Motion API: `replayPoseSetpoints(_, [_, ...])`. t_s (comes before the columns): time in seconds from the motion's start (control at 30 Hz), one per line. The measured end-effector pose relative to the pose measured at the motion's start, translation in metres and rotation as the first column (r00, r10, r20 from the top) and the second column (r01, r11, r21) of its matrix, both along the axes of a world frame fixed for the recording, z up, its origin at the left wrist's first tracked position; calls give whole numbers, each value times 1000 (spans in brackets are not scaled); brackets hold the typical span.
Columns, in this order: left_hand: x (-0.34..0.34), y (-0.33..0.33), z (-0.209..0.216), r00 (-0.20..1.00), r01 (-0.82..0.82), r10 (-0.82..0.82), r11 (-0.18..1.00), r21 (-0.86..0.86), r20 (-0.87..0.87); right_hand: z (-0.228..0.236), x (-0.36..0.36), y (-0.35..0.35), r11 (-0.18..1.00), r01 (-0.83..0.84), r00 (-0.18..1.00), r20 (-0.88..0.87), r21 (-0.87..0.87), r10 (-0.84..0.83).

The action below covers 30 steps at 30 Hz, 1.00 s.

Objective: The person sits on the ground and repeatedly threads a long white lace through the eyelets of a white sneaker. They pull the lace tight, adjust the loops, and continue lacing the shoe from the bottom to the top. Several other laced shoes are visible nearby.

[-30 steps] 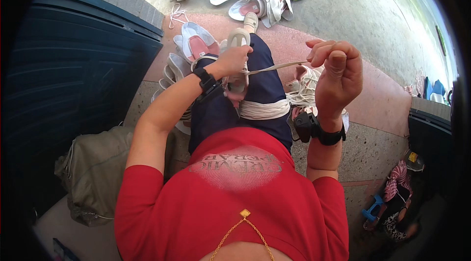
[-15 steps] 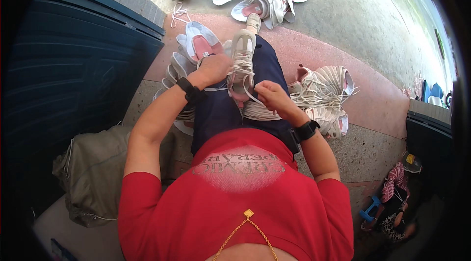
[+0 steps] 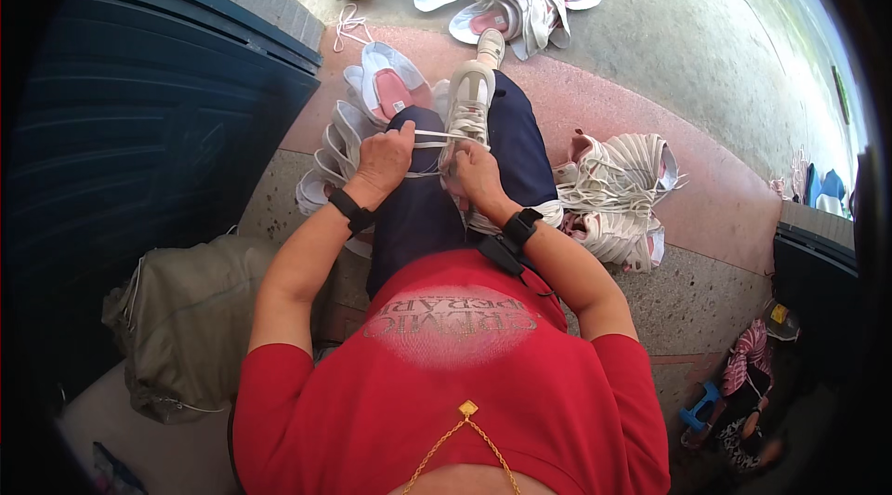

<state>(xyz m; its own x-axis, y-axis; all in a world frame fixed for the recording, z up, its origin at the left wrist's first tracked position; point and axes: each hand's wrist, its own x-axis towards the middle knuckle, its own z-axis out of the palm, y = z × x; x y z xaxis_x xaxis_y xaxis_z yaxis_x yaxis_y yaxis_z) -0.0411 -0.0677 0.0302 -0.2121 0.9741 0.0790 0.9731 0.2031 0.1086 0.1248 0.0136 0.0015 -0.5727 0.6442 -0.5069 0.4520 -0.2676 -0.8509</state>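
Note:
A white and beige sneaker (image 3: 470,97) with pink inside rests on my lap, its toe pointing away from me. My left hand (image 3: 385,162), just left of it, is closed on a white shoelace (image 3: 435,133), which is pulled taut across to the sneaker. Over the sneaker's near end, my right hand (image 3: 478,177) has its fingers pinched together at the lacing and partly covers the opening. The lace runs up to those fingers; its exact course beneath them is hidden.
Flat unlaced shoe uppers (image 3: 390,86) lie stacked to the left of my legs. Bundled white uppers (image 3: 618,170) with loose laces sit to the right, and more shoe pieces (image 3: 520,12) lie ahead. A dark blue door (image 3: 167,105) and an olive sack (image 3: 190,318) are on the left.
My left hand has moved left and down, away from the sneaker, drawing the lace taut. My right hand has moved left and up, onto the sneaker's lacing.

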Motion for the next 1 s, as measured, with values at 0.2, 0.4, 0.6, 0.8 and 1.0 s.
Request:
replayPoseSetpoints(0.2, [12, 3, -6, 932, -267, 265, 963, -25, 248, -22, -10, 0, 854, -237, 968, 183, 463, 170])
replayPoseSetpoints(0.4, [20, 11, -9, 815, -419, 345, 906, 62, 465, 55, 10, 49, 726, -106, 989, -146, -680, 7])
replayPoseSetpoints(0.6, [34, 38, -11, 799, -223, 305, 951, -215, 518, 197, 74, 82, 756, -187, 716, -614, -627, -332])
replayPoseSetpoints(0.8, [17, 47, -8, 705, -92, 277, 949, -302, 653, 225, 73, 72, 808, -325, 561, -788, -492, -254])
replayPoseSetpoints(1.0, [8, 56, 8, 702, -70, 116, 993, -93, 703, 214, 72, 75, 871, -388, 315, -932, -300, -180])
